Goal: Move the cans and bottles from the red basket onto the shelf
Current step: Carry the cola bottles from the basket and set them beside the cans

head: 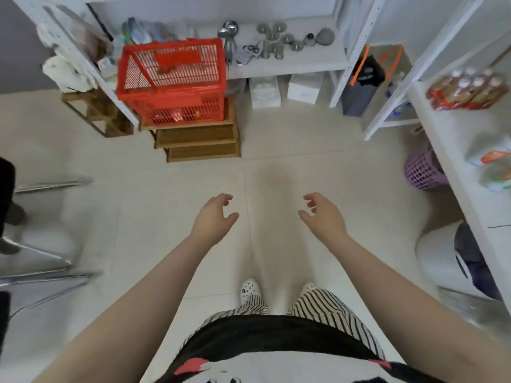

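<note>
One red basket [171, 84] sits on a stack of three wooden crates [197, 139], pushed against the front of the white shelf [290, 63]. Through its mesh only a couple of small blurred shapes show at the bottom; whether they are cans or bottles cannot be told. Two hands hang over the open tiled floor [193, 183], well short of the basket: the left hand [214, 217] and the right hand [322, 214] both have loosely curled fingers and hold nothing. On the right-hand shelf [453, 150] lies one shrink-wrapped pack of bottles [467, 89] (six caps seem to show, though blur makes the count uncertain). A purple basket [423, 170] is half hidden under that shelf's edge. Chair legs [47, 261] are cut off at the left. Bare floor lies between the hands and the crates
</note>
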{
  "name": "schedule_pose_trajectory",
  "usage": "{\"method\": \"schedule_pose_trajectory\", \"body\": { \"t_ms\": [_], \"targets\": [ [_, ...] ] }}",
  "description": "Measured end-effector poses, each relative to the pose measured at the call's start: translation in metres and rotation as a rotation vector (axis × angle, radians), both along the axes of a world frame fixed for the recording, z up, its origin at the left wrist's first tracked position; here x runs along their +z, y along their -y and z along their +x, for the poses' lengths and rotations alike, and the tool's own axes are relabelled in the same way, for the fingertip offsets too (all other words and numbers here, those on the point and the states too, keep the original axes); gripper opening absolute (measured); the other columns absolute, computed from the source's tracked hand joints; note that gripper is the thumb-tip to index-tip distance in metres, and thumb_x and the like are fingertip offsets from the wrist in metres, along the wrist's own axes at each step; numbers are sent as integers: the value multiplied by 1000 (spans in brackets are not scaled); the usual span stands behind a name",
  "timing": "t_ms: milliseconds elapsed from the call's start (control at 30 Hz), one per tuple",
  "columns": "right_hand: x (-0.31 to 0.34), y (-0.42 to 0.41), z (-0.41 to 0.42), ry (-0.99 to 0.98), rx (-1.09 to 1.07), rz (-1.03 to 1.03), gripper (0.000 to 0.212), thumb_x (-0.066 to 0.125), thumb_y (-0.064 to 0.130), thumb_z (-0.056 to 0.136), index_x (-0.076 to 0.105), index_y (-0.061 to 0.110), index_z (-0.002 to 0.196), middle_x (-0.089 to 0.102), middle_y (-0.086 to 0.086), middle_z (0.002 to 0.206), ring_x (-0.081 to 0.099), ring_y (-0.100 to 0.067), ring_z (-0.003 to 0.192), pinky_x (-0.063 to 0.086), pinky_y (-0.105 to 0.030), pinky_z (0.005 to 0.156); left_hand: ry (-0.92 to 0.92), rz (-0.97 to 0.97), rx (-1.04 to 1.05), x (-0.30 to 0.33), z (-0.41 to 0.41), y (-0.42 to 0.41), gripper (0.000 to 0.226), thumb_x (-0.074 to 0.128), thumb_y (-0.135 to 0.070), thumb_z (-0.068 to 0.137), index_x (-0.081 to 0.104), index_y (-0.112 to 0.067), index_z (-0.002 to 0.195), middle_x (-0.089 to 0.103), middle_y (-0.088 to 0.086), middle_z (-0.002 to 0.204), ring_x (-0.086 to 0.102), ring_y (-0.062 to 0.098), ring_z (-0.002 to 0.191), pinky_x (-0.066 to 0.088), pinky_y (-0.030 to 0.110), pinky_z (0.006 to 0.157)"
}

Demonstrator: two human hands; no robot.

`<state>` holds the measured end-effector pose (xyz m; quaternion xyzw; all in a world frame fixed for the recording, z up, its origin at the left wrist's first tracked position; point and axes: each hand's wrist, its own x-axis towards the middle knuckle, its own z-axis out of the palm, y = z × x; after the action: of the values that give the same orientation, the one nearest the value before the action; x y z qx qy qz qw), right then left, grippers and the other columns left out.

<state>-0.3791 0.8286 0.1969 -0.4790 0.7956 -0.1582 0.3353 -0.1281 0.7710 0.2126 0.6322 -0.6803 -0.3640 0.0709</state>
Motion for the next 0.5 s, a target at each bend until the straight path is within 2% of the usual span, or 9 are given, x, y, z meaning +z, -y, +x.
{"method": "schedule_pose_trajectory", "body": {
  "t_ms": [333,500],
  "targets": [
    [-13,183,108,11,265,20,41,63,28,87,55,19,126,62,-3,117,59,-21,105,49,-37,90,-57,19,225,-18,89,122,45,61,-25,88,49,-17,131,57,4,128,53,20,116,39,27,91],
    [-21,292,157,32,384,18,40,63,27,87,55,19,125,62,-3,116,58,-22,105,47,-37,91,-33,18,341,-18,135,207,45,61,-26,88,50,-17,131,57,3,128,53,18,117,39,25,90]
  ]
}}
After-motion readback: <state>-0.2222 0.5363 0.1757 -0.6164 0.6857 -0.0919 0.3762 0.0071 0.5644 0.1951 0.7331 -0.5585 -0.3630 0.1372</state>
